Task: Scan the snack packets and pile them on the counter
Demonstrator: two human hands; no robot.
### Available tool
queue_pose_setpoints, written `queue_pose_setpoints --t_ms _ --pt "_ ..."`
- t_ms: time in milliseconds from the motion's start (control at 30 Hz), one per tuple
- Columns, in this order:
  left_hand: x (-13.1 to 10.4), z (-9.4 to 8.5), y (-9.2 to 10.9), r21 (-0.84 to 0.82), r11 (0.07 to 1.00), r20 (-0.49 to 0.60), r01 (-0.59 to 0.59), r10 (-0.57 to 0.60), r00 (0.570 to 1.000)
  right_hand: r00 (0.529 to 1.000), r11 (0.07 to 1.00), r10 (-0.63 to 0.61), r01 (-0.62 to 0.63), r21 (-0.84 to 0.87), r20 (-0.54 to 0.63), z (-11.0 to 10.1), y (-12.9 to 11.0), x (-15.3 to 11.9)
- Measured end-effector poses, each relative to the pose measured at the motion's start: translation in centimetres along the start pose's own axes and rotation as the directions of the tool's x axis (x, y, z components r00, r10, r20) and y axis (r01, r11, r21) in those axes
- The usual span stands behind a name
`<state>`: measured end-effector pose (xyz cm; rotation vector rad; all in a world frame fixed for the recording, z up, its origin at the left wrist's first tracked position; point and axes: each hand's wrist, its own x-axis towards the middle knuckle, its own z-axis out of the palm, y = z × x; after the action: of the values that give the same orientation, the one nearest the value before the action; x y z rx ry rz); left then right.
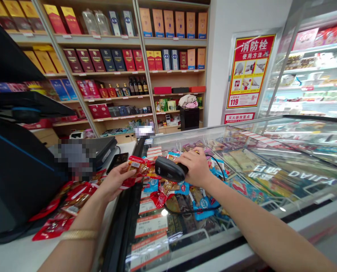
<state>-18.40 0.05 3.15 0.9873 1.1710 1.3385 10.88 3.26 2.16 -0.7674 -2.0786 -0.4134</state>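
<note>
- At far left: black checkout terminal (12, 181), its casing standing on the pale counter (23, 257).
- Beside the terminal: pile of red snack packets (72, 207) on the counter, part of it hidden behind the left forearm; gold bracelet (79, 234) on that wrist.
- Behind: wooden wall shelves (114, 73) carrying boxed goods and bottles in rows.
- Left of centre: dark smartphone (118, 160) lying just beyond the left hand (118, 181). Left grip narrow, thumb and fingers pinching a small red snack packet (135, 164), barcode label uppermost, raised over the freezer's black edge.
- Below the packet, toward the viewer: column of orange-and-white price labels (150, 225) along the glass.
- Centre: black barcode scanner (170, 170), head just beside the pinched packet; contact between them cannot be told. Right hand (195, 166) closed round the scanner's handle.
- Below the scanner: looped black cable (185, 212), and blue snack packets (204, 204) mixed with red ones over the glass-topped freezer (213, 251).
- Right, on the wall: red-and-yellow fire hydrant poster (250, 70).
- Far right: lit display shelves (316, 81) stocked with packaged goods, too blurred to identify.
</note>
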Motion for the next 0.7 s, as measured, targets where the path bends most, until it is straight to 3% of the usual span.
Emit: queue_pose_setpoints --t_ms 267,700 --pt "-0.16 -0.03 -0.09 0.218 0.976 0.043 0.027 -0.037 0.998 0.996 0.999 -0.041 0.041 0.002 0.077 -0.18 -0.54 -0.07" --pt "-0.61 0.38 0.23 0.298 0.955 0.101 -0.014 -0.016 0.995 0.987 0.999 -0.049 0.046 0.021 0.155 -0.14 -0.71 -0.04"
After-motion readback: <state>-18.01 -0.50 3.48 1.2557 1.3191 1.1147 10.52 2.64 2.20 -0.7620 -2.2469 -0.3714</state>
